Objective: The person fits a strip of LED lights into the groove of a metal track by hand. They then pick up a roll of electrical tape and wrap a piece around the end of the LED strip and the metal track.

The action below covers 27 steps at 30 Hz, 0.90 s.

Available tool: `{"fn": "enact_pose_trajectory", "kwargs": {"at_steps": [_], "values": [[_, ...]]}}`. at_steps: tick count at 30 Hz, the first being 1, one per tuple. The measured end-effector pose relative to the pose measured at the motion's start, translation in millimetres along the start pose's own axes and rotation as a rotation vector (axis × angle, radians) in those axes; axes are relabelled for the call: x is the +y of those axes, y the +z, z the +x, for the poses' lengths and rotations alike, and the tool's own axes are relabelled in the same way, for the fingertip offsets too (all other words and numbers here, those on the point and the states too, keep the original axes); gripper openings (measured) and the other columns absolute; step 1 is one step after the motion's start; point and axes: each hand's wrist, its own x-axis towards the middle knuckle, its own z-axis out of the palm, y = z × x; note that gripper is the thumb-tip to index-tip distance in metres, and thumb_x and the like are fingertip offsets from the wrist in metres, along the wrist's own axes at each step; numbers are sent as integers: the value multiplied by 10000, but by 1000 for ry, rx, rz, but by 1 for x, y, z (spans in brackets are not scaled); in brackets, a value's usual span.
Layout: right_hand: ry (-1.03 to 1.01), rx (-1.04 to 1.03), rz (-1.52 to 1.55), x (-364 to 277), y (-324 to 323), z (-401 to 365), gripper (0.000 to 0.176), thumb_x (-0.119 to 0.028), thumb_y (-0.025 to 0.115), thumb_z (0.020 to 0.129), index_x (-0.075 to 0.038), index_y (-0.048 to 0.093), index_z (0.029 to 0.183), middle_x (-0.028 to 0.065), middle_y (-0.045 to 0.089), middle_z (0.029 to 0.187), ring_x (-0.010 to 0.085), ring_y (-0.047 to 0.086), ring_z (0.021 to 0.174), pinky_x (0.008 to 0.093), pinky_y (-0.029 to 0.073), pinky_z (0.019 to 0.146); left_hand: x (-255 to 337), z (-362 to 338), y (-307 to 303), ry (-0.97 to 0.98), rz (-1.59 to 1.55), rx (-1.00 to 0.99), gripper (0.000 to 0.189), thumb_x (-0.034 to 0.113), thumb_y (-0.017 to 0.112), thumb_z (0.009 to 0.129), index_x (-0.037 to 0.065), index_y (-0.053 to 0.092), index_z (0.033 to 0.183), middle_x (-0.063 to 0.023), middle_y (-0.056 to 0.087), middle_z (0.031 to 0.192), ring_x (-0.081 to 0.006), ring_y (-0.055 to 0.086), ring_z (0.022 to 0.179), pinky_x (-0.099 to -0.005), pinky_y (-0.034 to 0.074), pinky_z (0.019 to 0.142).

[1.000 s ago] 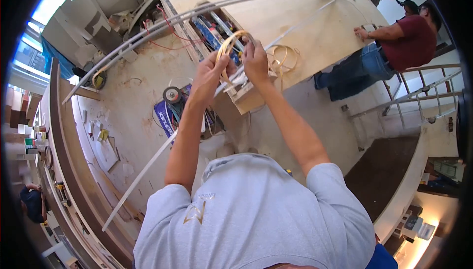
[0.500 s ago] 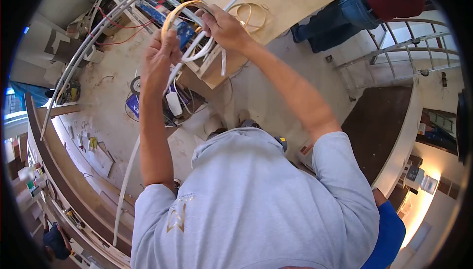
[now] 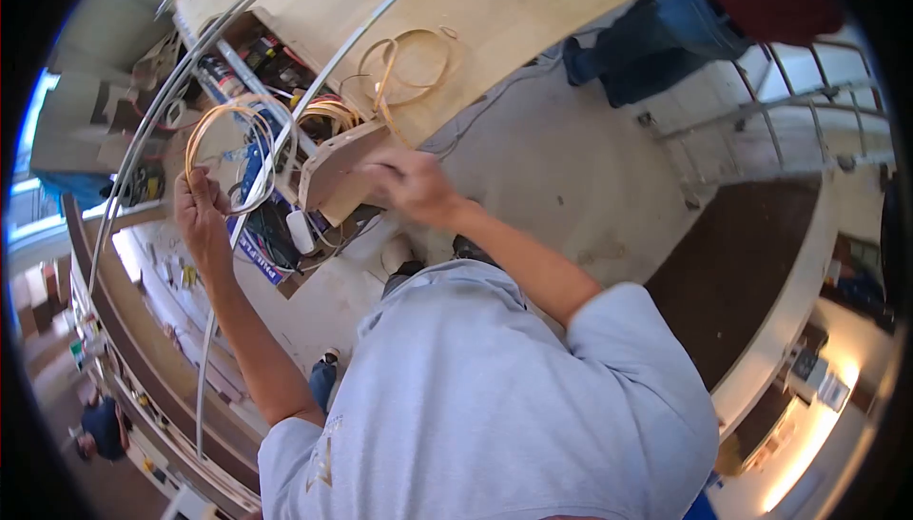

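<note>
My left hand (image 3: 202, 204) is closed on a coil of thin yellowish-white strip (image 3: 193, 144), which hangs in a loop above an open tool box. To the right, my right hand (image 3: 416, 187) is smeared by motion, beside the wooden end panel (image 3: 333, 166) of that box. I cannot make out its fingers or anything in them. Another coil of strip (image 3: 328, 113) lies in the box. A loose loop of similar strip (image 3: 390, 63) rests on the pale workbench (image 3: 533, 20).
A long pale strip (image 3: 366, 30) crosses diagonally above the bench. Curved metal rails (image 3: 162, 106) run along the left. A person in jeans (image 3: 699, 16) stands at the upper right near a metal ladder-like frame (image 3: 775, 106). A dark brown panel (image 3: 742, 254) lies right.
My left hand has moved left and down with the coil. My right hand has come away from the strip and dropped lower, beside the box's end panel. The view has shifted slightly.
</note>
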Motion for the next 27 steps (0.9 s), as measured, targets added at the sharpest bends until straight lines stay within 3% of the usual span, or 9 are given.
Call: {"fn": "enact_pose_trajectory", "kwargs": {"at_steps": [2, 7, 13, 15, 16, 19, 21, 24, 27], "values": [[321, 104, -34, 53, -27, -26, 198, -210, 601, 884, -28, 662, 934, 111, 656, 751, 205, 618, 652, 331, 487, 620, 3, -4, 2, 7, -3, 47, 245, 276, 446, 1004, 41, 509, 974, 48, 341, 654, -43, 298, 543, -198, 275, 477], [231, 298, -106, 94, -59, -18, 206, -204, 621, 860, -16, 648, 940, 135, 652, 791, 247, 625, 706, 352, 488, 657, 5, -16, 12, 39, 28, 181, 246, 271, 440, 1007, 39, 507, 962, 35, 359, 655, -56, 347, 562, -213, 302, 488], [-65, -149, -524, 109, -42, 70, 271, -258, 645, 829, -10, 627, 939, 191, 653, 853, 370, 612, 799, 402, 484, 718, 7, -21, 18, 55, 75, 283, 272, 287, 456, 1002, 30, 533, 957, 19, 437, 663, -50, 403, 535, -212, 356, 481], [31, -250, -472, 105, -49, 85, 284, -268, 626, 852, 4, 611, 937, 177, 651, 835, 327, 628, 775, 388, 488, 743, 6, -21, 19, 76, 71, 309, 254, 272, 468, 998, 35, 555, 970, 11, 476, 675, -46, 433, 546, -207, 365, 482], [115, -205, -124, 90, -64, 83, 272, -269, 605, 877, -2, 607, 928, 149, 648, 820, 281, 629, 763, 375, 490, 747, 8, -21, 20, 61, 49, 301, 276, 289, 463, 999, 26, 543, 983, 15, 449, 684, -54, 413, 565, -214, 366, 509], [139, -112, 324, 54, -144, 76, 196, -229, 514, 962, -52, 595, 941, 24, 584, 789, 148, 596, 740, 305, 495, 728, 11, -21, 19, 34, 60, 313, 291, 291, 456, 1001, 9, 528, 1000, 22, 415, 683, -65, 392, 582, -225, 370, 533], [231, 239, 453, 0, -213, 77, 160, -161, 527, 952, -62, 560, 1074, -7, 516, 825, 112, 547, 688, 213, 449, 587, 7, -19, 17, 64, 58, 312, 273, 274, 469, 998, 11, 539, 997, 22, 425, 677, -68, 412, 592, -216, 370, 546], [80, 120, 564, -83, -371, 105, 263, -180, 551, 943, 26, 551, 1105, 4, 506, 794, 93, 456, 613, 168, 371, 520, -18, -12, 7, 52, -211, 235, 221, 284, 465, 996, 66, 503, 1000, 61, 400, 623, -31, 386, 496, -206, 313, 418], [-316, 602, -558, -196, -332, 93, 358, -306, 550, 865, 45, 549, 936, 69, 542, 746, 184, 488, 646, 324, 435, 688, -14, -9, 11, 67, -145, 241, 217, 280, 456, 1001, 73, 496, 947, 60, 394, 624, -31, 372, 485, -200, 308, 414]]}}
